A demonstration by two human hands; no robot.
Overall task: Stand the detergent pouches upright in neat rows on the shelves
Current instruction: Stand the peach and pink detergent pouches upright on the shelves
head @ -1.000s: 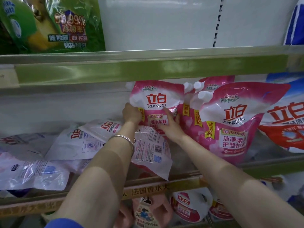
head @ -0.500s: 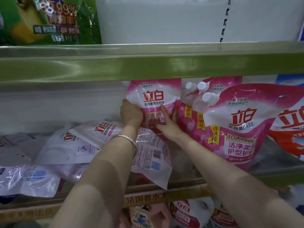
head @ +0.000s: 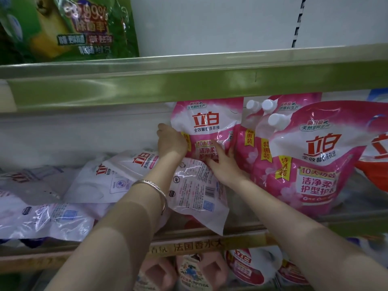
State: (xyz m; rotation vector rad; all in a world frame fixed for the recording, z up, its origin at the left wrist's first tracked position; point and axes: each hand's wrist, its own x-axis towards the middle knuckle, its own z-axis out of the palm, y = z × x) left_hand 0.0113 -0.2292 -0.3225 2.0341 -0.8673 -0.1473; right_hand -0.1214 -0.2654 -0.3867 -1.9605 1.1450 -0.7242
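Pink pouch [head: 206, 127]: upright; likely soft, slippery; best held by side edges.
Left grip [head: 171, 141]: curled round its left edge.
Right grip [head: 222, 162]: spread flat on its front.

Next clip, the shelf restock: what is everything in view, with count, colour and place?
held pouch: one, pink, upright, centre
standing pouches: three caps showing, pink, right of the held pouch
flat pouches: several, white backs up, lying at left
red pouch: one, red and white, far right, cut off
green pouch: one, green, top left
shelf rail: one, green, above the pink pouches
jugs: at least two, pink, bottom centre
bracelet: one, silver, left wrist
left hand: grips the held pouch's left edge
right hand: fingers flat on its front
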